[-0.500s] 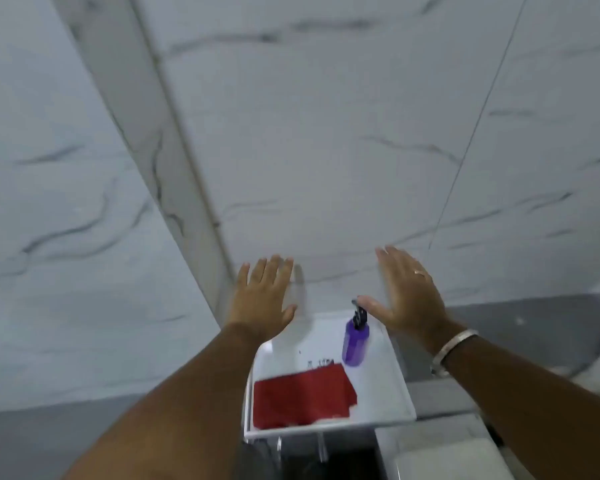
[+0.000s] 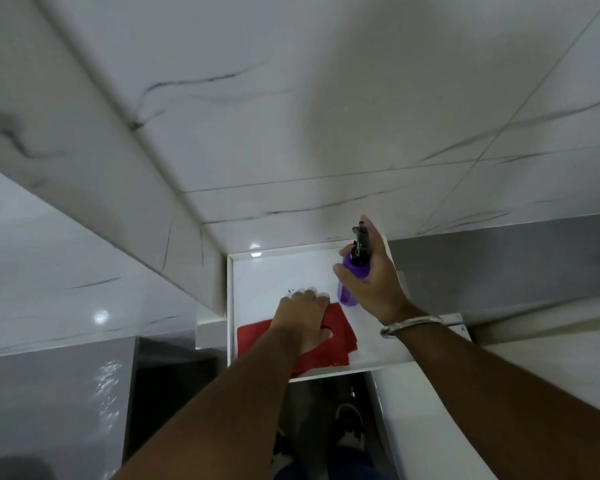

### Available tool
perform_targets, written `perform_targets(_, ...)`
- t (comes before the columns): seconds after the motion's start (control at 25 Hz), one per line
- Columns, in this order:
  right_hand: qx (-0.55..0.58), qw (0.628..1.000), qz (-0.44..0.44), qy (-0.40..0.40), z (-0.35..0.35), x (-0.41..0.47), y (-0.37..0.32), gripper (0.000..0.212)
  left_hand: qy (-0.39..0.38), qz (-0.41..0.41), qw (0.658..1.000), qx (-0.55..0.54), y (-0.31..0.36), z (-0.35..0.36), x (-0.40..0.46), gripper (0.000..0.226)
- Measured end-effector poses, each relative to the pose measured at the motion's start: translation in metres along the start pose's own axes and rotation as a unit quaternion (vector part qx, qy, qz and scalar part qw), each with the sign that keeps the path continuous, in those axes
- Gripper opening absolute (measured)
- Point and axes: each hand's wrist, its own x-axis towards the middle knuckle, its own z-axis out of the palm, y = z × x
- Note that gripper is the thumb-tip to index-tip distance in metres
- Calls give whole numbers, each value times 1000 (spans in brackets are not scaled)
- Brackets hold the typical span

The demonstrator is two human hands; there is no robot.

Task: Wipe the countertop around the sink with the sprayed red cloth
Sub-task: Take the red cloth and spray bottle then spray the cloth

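A red cloth [image 2: 340,336] lies flat on a white tray-like surface [image 2: 274,271] against the marble wall. My left hand [image 2: 303,318] rests on top of the cloth with fingers curled over its far edge. A purple spray bottle [image 2: 349,287] with a black nozzle stands just right of the cloth. My right hand [image 2: 371,271] is wrapped around the bottle, one finger up by the nozzle. A metal bangle sits on my right wrist.
White marble wall tiles with dark veins [image 2: 291,133] fill the upper view. A grey band of wall [image 2: 499,268] runs to the right. A white ledge [image 2: 516,393] lies at lower right. Below the tray, my shoes [image 2: 350,431] show on the floor.
Both hands came down from the wall. The left hand settled on the red cloth and the right hand closed around the purple spray bottle. The camera tilted downward.
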Motion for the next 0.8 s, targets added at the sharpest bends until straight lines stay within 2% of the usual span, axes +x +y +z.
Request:
perform_targets(0.04,9,1000,-9,14,1,0,-4,83,-19,-4,1000,-19,-1,-2,3,54)
perform_targets(0.12,18,999,-29,28,-7,-2,-19,79,-55,-30,989,-133,-12,-12,3,34)
perform_targets(0.2,22,999,-38,13,-17,-6,-38,69,-36,-84,943,-320,-28,-29,-8,19)
perform_targets(0.28,21,999,-13,-29,-24,-13,-56,45,12,-140,837,-528,-40,-49,-24,15)
perform_targets(0.36,1,996,24,-90,-22,-19,-75,25,34,-155,726,-669,-48,-70,-41,18)
perform_targets(0.44,-22,987,41,-152,-13,-23,-91,20,58,-135,655,-741,-52,-89,-51,29)
perform_targets(0.52,-29,983,39,-177,-4,-21,-107,19,86,-116,605,-783,-50,-109,-57,38)
perform_targets(0.56,-33,983,35,-175,0,-17,-114,13,96,-111,588,-796,-47,-119,-59,41)
perform_targets(0.64,-38,986,28,-162,4,-10,-128,5,108,-104,576,-803,-41,-136,-65,44)
perform_targets(0.8,-21,986,38,-161,6,1,-146,17,123,-83,596,-789,-33,-153,-77,47)
